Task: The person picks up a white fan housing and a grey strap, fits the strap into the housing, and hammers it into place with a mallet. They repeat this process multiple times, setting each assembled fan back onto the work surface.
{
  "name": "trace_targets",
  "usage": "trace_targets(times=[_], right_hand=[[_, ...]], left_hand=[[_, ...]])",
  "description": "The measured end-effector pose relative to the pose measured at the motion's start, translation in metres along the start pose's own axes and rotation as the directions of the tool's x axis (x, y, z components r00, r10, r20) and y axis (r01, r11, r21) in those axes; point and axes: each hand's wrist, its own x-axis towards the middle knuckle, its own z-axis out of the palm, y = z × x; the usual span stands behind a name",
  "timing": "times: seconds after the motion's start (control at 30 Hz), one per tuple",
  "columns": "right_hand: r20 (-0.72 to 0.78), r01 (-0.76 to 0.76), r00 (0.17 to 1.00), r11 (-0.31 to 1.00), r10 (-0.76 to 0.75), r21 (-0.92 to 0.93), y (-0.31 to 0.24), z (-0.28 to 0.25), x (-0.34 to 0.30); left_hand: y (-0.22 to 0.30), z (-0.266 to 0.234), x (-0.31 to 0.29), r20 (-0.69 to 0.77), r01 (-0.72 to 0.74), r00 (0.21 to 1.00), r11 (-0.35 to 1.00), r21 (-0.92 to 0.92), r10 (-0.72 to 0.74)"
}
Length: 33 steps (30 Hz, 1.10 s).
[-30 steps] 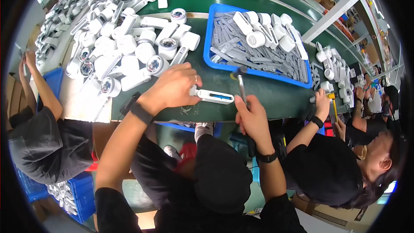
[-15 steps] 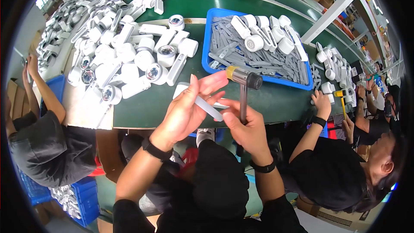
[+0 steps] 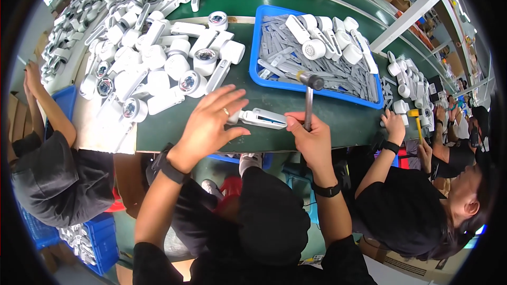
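A white handheld device (image 3: 259,117) with a grey-edged handle lies near the front of the green bench; a dark slot shows along its handle. My left hand (image 3: 211,121) hovers over its round-head end with fingers spread and partly hides that end. I cannot tell if it touches it. My right hand (image 3: 311,132) grips a hammer (image 3: 309,103), head upward, while its thumb and forefinger meet the handle's right end. Beyond my right hand stands a blue tray (image 3: 264,82) of thin grey strips (image 3: 285,42), with several white devices (image 3: 314,48) on top.
A big pile of white devices (image 3: 158,63) covers the bench at left and far left. A co-worker's hand (image 3: 393,128) and yellow hammer (image 3: 416,113) are close on the right. Another person's arms (image 3: 47,97) are at far left. A white post (image 3: 414,10) rises behind the tray.
My left hand held a pale strip palm up; now it is turned over with fingers spread and the strip no longer shows. The device's handle is now in view. The hammer has shifted slightly right.
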Motion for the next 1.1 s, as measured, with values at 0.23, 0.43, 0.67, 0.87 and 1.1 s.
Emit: trace_targets(times=[0.23,0.43,0.67,0.87,1.1], right_hand=[[0.049,0.014,0.999,0.996,-0.009,-0.093,0.006,0.013,0.010],[0.138,-0.048,0.988,0.989,0.067,-0.138,0.006,0.006,0.017],[0.145,-0.067,0.983,0.959,0.111,-0.277,-0.017,0.008,0.019],[0.181,-0.318,0.923,0.938,0.340,-0.139,-0.007,0.000,0.026],[0.265,-0.453,0.856,0.891,0.444,-0.029,-0.016,0.003,0.025]], left_hand=[[-0.010,0.012,0.000,-0.007,-0.042,0.999,0.999,0.012,0.042],[-0.017,0.016,0.002,-0.014,-0.139,0.990,0.988,0.067,0.141],[-0.015,0.014,0.010,0.058,-0.305,0.952,0.912,0.275,0.301],[-0.019,0.019,0.012,0.088,-0.347,0.938,0.885,0.310,0.336],[-0.022,0.014,0.013,0.111,-0.356,0.934,0.888,0.292,0.339]])
